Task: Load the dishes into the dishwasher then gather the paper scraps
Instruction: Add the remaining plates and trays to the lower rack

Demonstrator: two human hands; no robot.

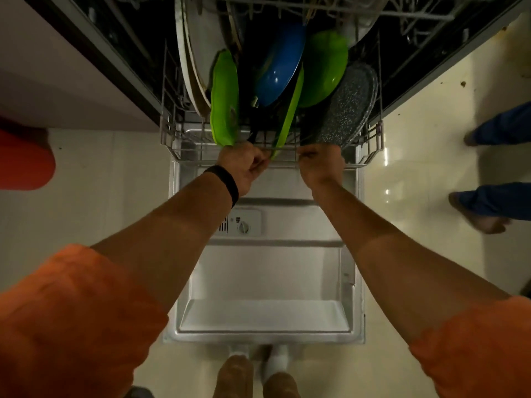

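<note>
The dishwasher's lower rack is pulled partly out over the open door. It holds upright dishes: white plates, green plates, a blue plate, another green plate and a speckled grey dish. My left hand grips the rack's front wire, fingers curled round it. My right hand grips the same front wire, just right of the left hand.
The upper rack sits above, at the frame's top. A white cabinet front is at the left. Another person's legs in blue trousers stand on the tiled floor at the right. My feet are below the door's edge.
</note>
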